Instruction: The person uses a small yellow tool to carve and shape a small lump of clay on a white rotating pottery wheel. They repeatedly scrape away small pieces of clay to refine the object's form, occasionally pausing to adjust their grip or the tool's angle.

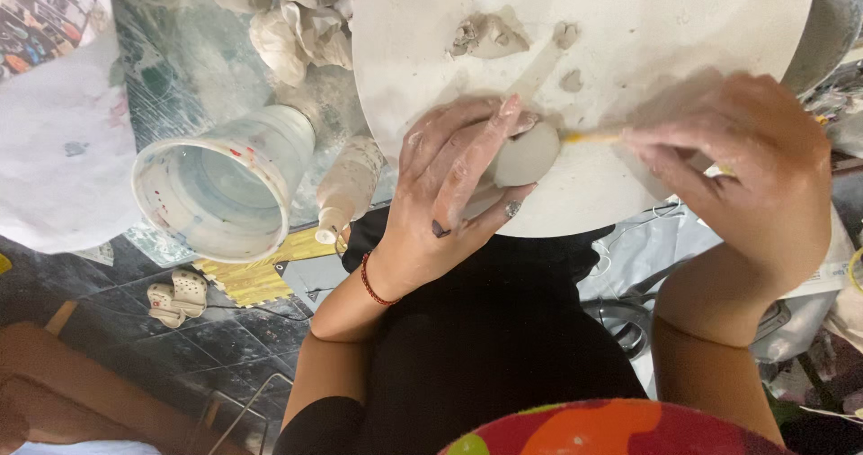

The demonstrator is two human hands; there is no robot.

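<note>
My left hand (447, 185) cups a small pale clay piece (529, 156) at the near edge of a round white board (629, 23). Its fingers, smeared with clay, wrap over the piece's left side. My right hand (739, 163) grips a thin yellow-handled tool (589, 138) whose tip touches the clay piece's right side. Lumps and smears of clay (488, 37) lie further back on the board.
A white plastic cup with paint stains (226, 183) stands left of the board on a glass table. Beside the cup lies a clay-coated squeeze bottle (346, 188). Crumpled clay-stained rags (297, 32) sit at the back. Dark tiled floor and a pair of sandals (177, 297) show below.
</note>
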